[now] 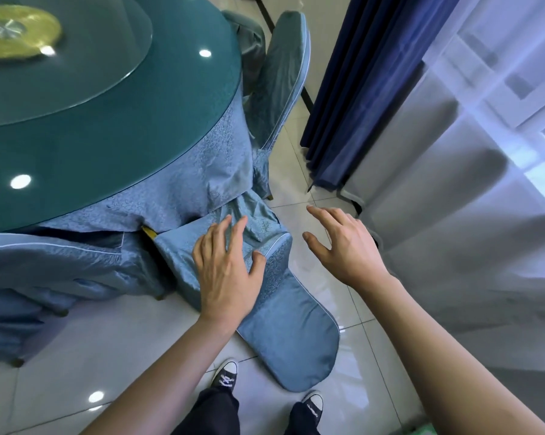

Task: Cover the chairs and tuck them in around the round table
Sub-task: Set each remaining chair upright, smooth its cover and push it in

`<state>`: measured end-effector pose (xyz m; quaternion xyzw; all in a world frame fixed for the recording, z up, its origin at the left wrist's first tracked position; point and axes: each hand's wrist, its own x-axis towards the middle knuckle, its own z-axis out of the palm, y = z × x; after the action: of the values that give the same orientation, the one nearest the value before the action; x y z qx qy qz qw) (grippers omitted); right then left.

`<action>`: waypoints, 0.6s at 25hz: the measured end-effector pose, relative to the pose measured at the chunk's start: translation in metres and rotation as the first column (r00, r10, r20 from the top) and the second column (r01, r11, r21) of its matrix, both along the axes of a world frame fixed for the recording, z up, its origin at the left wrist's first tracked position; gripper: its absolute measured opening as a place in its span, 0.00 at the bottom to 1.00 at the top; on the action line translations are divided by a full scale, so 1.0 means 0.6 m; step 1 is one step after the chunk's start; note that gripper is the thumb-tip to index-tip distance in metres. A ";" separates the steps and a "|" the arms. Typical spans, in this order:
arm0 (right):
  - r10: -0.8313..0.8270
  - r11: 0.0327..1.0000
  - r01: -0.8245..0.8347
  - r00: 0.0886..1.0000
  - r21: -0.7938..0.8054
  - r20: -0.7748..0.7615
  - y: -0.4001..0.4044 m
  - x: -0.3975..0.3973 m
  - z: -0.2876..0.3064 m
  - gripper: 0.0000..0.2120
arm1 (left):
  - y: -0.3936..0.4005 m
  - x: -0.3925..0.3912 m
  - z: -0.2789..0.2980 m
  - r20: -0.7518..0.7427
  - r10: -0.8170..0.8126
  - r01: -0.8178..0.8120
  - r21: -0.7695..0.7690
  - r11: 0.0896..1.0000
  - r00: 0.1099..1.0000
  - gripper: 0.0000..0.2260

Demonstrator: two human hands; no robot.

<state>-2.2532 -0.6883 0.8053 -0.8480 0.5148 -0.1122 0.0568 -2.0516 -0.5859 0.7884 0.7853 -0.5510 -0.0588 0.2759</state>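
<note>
Now left hand [224, 271] fingers spread above covered chair [283, 324]; right hand [343, 243] fingers apart, beside it.

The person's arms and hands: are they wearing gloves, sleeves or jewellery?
No. Both forearms are bare as far as the frame shows, with no sleeves in view. The left hand and right hand wear no gloves, and no rings, watch or bracelet show. Below are dark trousers and dark sneakers with white toe caps.
</note>
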 end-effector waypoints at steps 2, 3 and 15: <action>0.044 0.999 -0.044 0.999 -0.004 0.007 -0.016 -0.016 0.001 0.24 | -0.002 -0.023 0.003 0.000 0.042 -0.042 -0.013 0.999 0.999 0.25; 0.069 0.998 -0.069 0.998 -0.006 0.004 -0.024 -0.025 0.001 0.24 | -0.002 -0.035 0.005 -0.001 0.065 -0.065 -0.020 0.998 0.998 0.25; 0.348 0.937 -0.348 0.937 0.017 0.027 -0.059 -0.125 -0.012 0.23 | 0.065 -0.195 -0.002 0.004 0.347 -0.347 0.023 0.937 0.938 0.26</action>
<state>-2.3282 -0.7236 0.7979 -0.9237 0.3571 -0.1050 0.0908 -2.1684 -0.5466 0.7872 0.8734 -0.4030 -0.0156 0.2730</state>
